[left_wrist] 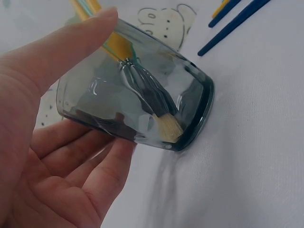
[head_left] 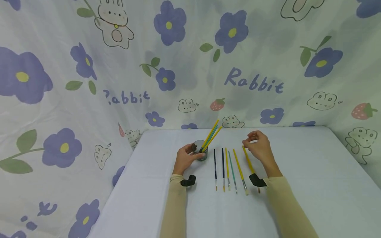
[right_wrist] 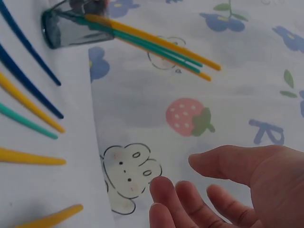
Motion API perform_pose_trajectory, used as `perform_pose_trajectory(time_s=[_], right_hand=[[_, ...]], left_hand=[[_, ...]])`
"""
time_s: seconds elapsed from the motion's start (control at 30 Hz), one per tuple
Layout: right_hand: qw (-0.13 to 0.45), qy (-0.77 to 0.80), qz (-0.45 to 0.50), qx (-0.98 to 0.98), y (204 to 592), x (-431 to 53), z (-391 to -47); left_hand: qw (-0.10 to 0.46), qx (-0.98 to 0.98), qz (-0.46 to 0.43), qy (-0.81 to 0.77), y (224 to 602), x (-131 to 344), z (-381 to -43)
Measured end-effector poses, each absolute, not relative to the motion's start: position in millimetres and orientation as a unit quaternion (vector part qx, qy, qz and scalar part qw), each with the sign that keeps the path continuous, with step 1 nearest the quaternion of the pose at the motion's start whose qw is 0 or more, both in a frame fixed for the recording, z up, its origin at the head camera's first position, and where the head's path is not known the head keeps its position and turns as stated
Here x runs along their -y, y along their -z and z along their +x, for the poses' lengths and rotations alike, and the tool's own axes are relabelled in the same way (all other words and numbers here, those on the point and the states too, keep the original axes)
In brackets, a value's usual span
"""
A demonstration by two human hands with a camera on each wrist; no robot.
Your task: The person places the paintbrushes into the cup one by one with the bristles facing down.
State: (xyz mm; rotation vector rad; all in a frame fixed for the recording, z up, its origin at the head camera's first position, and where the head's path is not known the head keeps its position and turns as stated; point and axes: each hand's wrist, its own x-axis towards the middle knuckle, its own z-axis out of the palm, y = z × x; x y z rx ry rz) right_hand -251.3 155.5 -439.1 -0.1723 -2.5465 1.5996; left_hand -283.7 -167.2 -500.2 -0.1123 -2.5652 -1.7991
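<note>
My left hand (head_left: 185, 159) grips a clear tinted glass (left_wrist: 194, 95), thumb on the near side and fingers round the other. Several yellow and teal paintbrushes (right_wrist: 156, 45) lean in it with bristles down; one pale bristle head (left_wrist: 169, 127) shows through the wall. My right hand (head_left: 260, 145) hovers by the handle tip of the rightmost yellow paintbrush (head_left: 248, 159), which lies on the white table. In the right wrist view its thumb (right_wrist: 223, 164) and fingers are apart, with nothing between them. The right wrist strap overlaps this brush's lower part in the head view.
Between the hands lie more paintbrushes in a row, handles pointing away: two dark blue (head_left: 223, 165), a thin yellow (head_left: 227, 163), a teal (head_left: 231, 165) and a thicker yellow (head_left: 239, 162). A patterned cloth (head_left: 190, 82) hangs behind the white table (head_left: 312, 172).
</note>
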Motion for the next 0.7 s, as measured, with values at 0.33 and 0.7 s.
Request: perform_pose_trajectory(time_s=[0.33, 0.7], right_hand=[[0.057, -0.5, -0.078, 0.861, 460, -171, -245], [0.028, -0.481, -0.082, 0.873, 474, -175, -249]], left_hand=[[0.002, 0.818, -0.034, 0.575, 501, 165, -283], [0.007, 0.82, -0.039, 0.571, 501, 166, -284]])
